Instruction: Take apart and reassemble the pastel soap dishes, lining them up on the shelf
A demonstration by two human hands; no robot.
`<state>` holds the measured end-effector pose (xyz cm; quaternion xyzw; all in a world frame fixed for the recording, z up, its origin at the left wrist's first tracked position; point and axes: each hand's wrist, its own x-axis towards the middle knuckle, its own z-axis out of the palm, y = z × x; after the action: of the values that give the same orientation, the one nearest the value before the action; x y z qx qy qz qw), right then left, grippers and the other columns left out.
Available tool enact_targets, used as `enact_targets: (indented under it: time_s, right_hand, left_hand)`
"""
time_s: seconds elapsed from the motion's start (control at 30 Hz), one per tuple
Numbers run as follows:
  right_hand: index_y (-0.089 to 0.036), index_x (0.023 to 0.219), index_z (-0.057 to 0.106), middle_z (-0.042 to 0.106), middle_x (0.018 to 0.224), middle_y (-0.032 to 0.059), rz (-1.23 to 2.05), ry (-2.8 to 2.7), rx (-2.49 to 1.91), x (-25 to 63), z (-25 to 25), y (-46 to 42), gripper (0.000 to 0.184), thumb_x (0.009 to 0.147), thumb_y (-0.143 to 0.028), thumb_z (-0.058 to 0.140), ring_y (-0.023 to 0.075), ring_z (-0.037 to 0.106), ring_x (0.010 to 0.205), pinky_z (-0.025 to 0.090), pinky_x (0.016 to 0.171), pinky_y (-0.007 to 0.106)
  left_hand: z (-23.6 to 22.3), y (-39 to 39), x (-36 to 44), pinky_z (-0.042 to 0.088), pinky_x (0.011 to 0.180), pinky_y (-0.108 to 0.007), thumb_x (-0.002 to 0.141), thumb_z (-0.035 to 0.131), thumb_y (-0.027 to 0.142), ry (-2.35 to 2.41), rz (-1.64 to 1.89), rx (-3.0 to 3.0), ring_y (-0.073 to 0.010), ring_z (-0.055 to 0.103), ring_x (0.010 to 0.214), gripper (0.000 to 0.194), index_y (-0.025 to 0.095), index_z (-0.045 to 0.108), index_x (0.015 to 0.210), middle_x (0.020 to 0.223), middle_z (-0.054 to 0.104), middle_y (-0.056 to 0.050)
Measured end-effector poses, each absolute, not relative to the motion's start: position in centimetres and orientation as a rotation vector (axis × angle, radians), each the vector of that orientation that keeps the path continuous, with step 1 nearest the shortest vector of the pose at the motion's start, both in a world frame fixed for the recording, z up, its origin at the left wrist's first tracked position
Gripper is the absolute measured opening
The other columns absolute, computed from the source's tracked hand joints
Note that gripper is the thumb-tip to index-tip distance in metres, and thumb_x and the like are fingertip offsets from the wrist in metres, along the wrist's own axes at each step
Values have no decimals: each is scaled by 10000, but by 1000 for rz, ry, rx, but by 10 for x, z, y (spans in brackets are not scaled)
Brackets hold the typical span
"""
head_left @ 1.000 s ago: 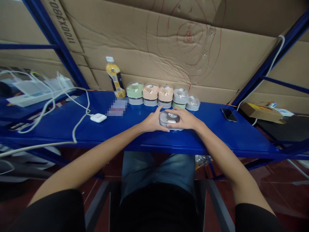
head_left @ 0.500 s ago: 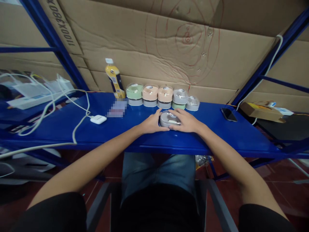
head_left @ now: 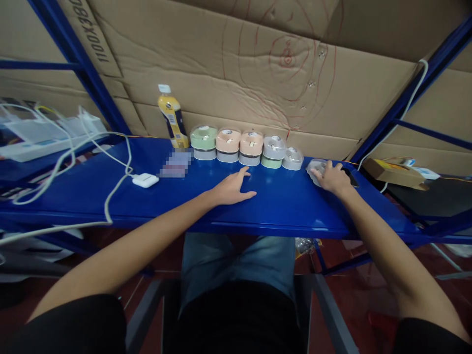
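My right hand (head_left: pixel 336 179) is closed around the right side of a grey, clear-lidded container (head_left: pixel 313 167), blurred by motion, at the right of the blue table. The fingers cover part of it. My left hand (head_left: pixel 233 189) is over the middle of the table, its thumb and fingers apart, holding nothing. Behind it stands a row of similar rounded containers: a green one (head_left: pixel 204 137) and two peach ones (head_left: pixel 228 141) rest on grey ones. Farther right, a grey one (head_left: pixel 274 146) sits on a green one (head_left: pixel 272 162), and a single grey one (head_left: pixel 293 159) ends the row.
A yellow drink bottle (head_left: pixel 172 118) stands left of the row, near a blurred-out card (head_left: pixel 176 163). A white case (head_left: pixel 145 180) and white cables (head_left: pixel 120 184) lie at left. Beside my right hand is a phone (head_left: pixel 351 177); farther right, a cardboard box (head_left: pixel 393 174).
My right hand has carried the grey container from the middle to the right, near the phone. My left hand has let go of it and stays at the middle.
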<state>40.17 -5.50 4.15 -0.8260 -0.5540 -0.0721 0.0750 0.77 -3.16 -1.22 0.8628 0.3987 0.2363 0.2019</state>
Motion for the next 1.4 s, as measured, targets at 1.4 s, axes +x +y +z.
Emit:
enact_targets:
  time_s: [1.4]
  right_hand:
    - [-18,1712,405,370,1838,304,-454,-2212,-1878,343,13,17,876,984,-469,591,454,350,1718,294,1392,617]
  left_hand:
    - [-1,-39,9,456,1290,-588,960,643,642,1164,557,2470,-461,563,1576,912,108,411,1662,1697,568,-277]
